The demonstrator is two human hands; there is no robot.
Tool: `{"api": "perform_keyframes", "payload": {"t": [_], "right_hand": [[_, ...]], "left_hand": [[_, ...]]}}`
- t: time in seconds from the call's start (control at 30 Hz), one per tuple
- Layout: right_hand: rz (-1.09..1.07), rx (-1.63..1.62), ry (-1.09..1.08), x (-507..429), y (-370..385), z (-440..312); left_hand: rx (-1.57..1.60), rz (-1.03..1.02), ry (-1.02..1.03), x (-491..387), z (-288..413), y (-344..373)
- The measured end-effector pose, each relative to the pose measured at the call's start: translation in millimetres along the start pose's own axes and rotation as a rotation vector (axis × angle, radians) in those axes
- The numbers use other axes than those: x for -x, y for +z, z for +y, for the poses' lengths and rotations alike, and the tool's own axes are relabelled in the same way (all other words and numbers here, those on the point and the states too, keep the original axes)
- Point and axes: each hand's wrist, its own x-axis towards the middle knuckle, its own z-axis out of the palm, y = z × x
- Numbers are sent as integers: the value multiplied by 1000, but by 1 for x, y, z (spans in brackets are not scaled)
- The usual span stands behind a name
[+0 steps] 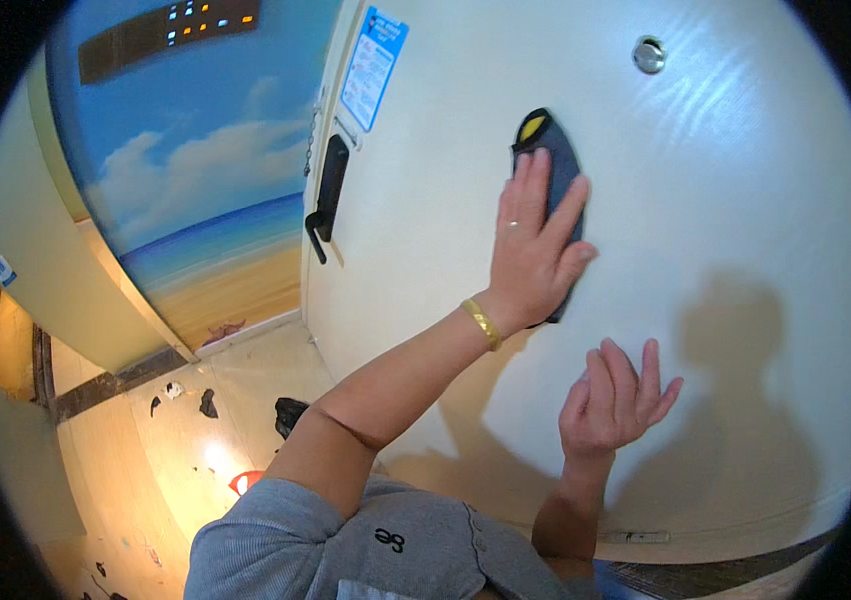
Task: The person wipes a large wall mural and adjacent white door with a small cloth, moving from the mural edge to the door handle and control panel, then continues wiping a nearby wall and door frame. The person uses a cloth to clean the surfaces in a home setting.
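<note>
With fingers spread, my left hand [534, 236] presses a dark grey cloth pad [564, 161] flat against the white door [433, 225]. The pad is long, with black edging and a yellow patch at its upper end. Part of it is hidden under my palm. Lower and to the right, my right hand [605, 405] is held up in front of the door, empty, its fingers apart and slightly bent. I cannot tell whether it touches the door. A round metal peephole [649, 55] sits in the door above and right of the pad.
A black lock with a lever handle [329, 195] and a door chain [311, 139] are at the door's left edge, below a blue printed notice [373, 69]. Left of it is a beach mural [208, 187]. Black scraps [208, 403] and a black bag-like item [290, 416] lie on the floor.
</note>
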Motion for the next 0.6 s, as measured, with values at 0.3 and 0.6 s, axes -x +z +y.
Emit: {"api": "perform_keyframes", "payload": {"t": [0.3, 0.6], "right_hand": [[-6, 57, -9, 1, 11, -9], [12, 39, -24, -4, 13, -4]], "left_hand": [[-39, 85, -590, 148, -125, -31], [-18, 188, -1239, 309, -108, -11]]}}
